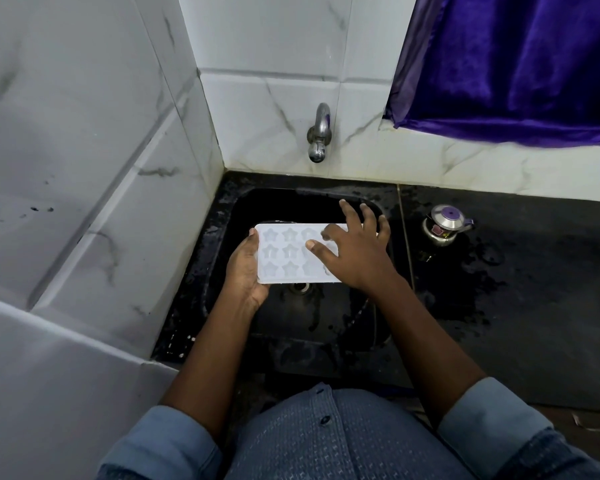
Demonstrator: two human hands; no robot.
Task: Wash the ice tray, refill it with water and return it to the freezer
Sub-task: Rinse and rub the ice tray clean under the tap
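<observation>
A white ice tray [284,252] with star-shaped cells is held level over the black sink [229,209]. My left hand [245,271] grips its left end, thumb on the top edge and fingers underneath. Spread over the tray's right half lies my right hand [352,245], fingers straight, thumb touching the cells. The steel tap [320,133] on the tiled wall sits above the sink's far edge; no water stream is visible.
A small steel kettle [442,225] with a purple lid stands on the wet black counter [516,271] right of the sink. White tiled walls close off the left and back. A purple curtain [520,64] hangs at the upper right.
</observation>
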